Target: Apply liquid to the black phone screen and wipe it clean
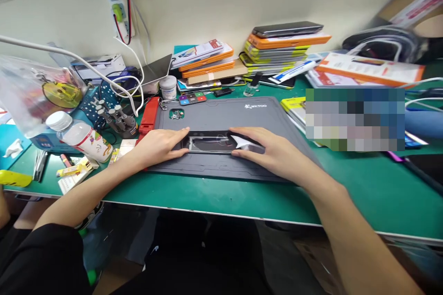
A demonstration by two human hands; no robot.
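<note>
A dark smartphone [210, 144] with a glossy, reflective face lies crosswise over the grey work mat [207, 120]. My left hand [162, 146] grips its left end, thumb on the near edge and fingers on the far edge. Its right end is gripped by my right hand [265, 147] in the same way. Something white and crumpled, like paper or film [241, 142], shows by my right palm; whether I hold it cannot be told. A red clamp-like holder [149, 117] borders the mat on the left.
Behind the mat are stacked phone boxes [277, 53], a white jar [168, 87] and a small glass bottle [252, 86]. To the left stand a drink bottle [81, 137] and a screwdriver holder [121, 122]. A pixelated patch covers part of the right side. A person's knee shows at far left.
</note>
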